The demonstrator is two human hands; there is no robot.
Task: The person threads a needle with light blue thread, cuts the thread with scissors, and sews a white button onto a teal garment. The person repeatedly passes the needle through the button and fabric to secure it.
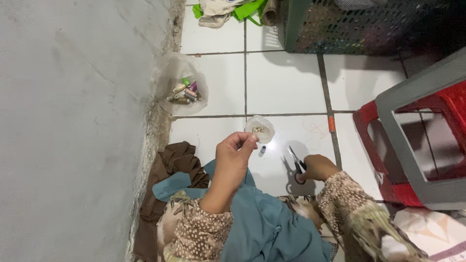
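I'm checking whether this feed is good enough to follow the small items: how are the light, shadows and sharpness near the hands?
Head view: even, soft light on the white floor tiles, no harsh glare; the scissors in the right hand cast a faint shadow; the left hand is reasonably sharp, though whatever its fingers pinch is too small to make out; the basket corner is dark; straight edges bow slightly at the frame's borders.
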